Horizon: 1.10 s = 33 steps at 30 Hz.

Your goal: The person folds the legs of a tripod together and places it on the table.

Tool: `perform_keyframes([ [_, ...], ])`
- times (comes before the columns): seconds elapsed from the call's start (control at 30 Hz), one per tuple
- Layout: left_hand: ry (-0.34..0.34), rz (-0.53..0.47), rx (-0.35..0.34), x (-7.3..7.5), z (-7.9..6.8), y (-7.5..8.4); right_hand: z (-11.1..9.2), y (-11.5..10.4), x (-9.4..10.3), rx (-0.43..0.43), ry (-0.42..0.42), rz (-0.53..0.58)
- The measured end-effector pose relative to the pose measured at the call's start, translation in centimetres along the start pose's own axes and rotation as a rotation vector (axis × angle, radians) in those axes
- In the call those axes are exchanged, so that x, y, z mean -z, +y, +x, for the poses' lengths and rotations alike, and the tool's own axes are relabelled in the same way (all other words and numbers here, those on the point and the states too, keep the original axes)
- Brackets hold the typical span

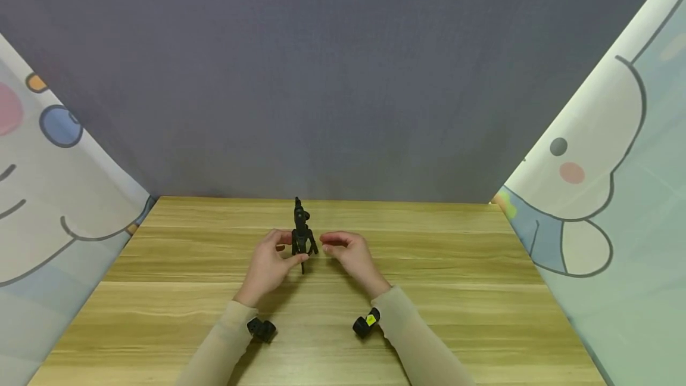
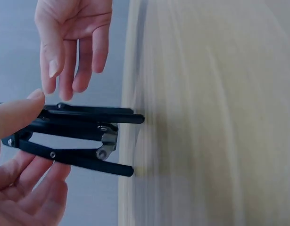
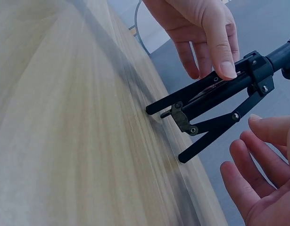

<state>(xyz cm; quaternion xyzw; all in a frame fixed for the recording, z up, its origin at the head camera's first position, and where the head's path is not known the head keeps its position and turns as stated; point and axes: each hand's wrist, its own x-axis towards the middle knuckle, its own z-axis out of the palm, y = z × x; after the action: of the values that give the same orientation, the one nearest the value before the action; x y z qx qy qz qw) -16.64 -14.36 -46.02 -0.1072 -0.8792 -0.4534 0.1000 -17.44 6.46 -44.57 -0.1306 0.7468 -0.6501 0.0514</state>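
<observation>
A small black tripod (image 1: pixel 301 219) stands roughly upright between the two hands, its legs partly spread. My left hand (image 1: pixel 270 262) holds it by the legs, thumb on one side and fingers on the other. In the left wrist view the tripod (image 2: pixel 83 160) shows a silver metal brace between its legs. Apart from it, on the right, my right hand (image 1: pixel 352 256) has relaxed, slightly bent fingers with nothing between them. From the right wrist the tripod (image 3: pixel 220 96) points its feet at the tabletop; whether they touch it I cannot tell.
The wooden table (image 1: pixel 439 290) spreads around both hands. A dark grey panel (image 1: pixel 343 76) rises behind it, with cartoon-printed curtains (image 1: pixel 600 136) at the sides. Black wrist cameras (image 1: pixel 261 329) sit by the beige sleeves (image 1: pixel 214 350).
</observation>
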Motion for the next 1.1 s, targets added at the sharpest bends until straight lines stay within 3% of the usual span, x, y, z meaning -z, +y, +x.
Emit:
perform_keyframes([
  [0.37, -0.179, -0.084, -0.076, 1.1, 0.8, -0.6, -0.5, -0.5, -0.9, 0.013, 0.021, -0.107],
  [0.53, -0.235, -0.086, -0.080, 1.4, 1.0, -0.6, -0.7, -0.8, -1.5, 0.027, 0.017, -0.164],
  [1.1, -0.248, -0.114, -0.130, 1.3, 1.3, -0.7, -0.5, -0.3, -1.7, 0.041, 0.021, -0.174],
])
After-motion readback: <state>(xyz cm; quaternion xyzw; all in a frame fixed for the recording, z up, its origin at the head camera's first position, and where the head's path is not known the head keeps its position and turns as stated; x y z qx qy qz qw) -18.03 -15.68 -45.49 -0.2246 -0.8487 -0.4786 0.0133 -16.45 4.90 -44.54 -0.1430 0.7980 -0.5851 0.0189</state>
